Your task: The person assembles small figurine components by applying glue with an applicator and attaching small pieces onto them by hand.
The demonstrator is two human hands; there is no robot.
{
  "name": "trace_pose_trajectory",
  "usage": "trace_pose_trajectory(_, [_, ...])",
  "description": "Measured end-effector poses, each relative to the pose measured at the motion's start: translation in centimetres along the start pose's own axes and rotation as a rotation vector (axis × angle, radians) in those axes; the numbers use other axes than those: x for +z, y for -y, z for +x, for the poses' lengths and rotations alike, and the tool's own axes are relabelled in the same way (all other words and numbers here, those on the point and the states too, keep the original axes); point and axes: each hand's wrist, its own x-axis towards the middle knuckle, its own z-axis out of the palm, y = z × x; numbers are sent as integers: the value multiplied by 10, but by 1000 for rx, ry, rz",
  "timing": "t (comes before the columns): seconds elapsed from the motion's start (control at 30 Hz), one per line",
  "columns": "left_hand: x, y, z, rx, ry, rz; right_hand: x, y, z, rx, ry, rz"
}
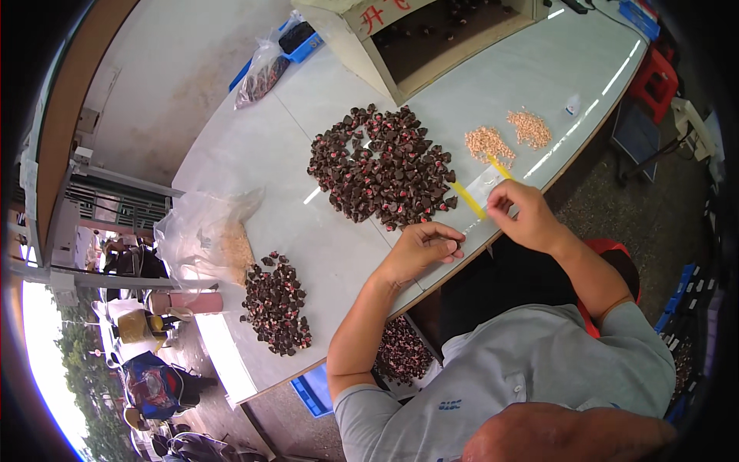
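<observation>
My left hand point(423, 252) is at the table's near edge, its fingers closed on a small dark part point(459, 246) that shows only partly between thumb and fingertips. Just right of it, my right hand point(528, 216) is pinched beside a yellow strip point(467, 200) on the tabletop; whatever it holds is too small to make out. Beyond the hands spreads a large heap of dark brown parts with pink-red spots point(385, 173). Two small piles of tiny copper-coloured pieces, one nearer point(486, 144) and one farther point(530, 129), lie beyond a second yellow strip point(500, 168).
A smaller heap of dark parts point(277, 308) lies left, beside a clear plastic bag point(196, 239) with tan pieces. An open-fronted box point(377, 65) stands at the back. Below the table edge is a container of similar dark parts point(402, 353). A red stool point(657, 81) stands far right.
</observation>
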Motion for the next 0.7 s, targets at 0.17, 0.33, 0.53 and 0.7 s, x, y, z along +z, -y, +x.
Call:
trace_pose_trajectory(0.17, [5,4,2,-14,-24,-12,36,7,-6,-77,106,67])
trace_pose_trajectory(0.33, [3,12,5,11,-58,-1,47,9,-4,-186,81,-52])
trace_pose_trajectory(0.53, [2,6,6,32,-90,-27,41,10,-2,-250,95,-102])
trace_pose_trajectory(0.7, [2,4,6,-2,-91,-35,32,6,-5,-132,95,0])
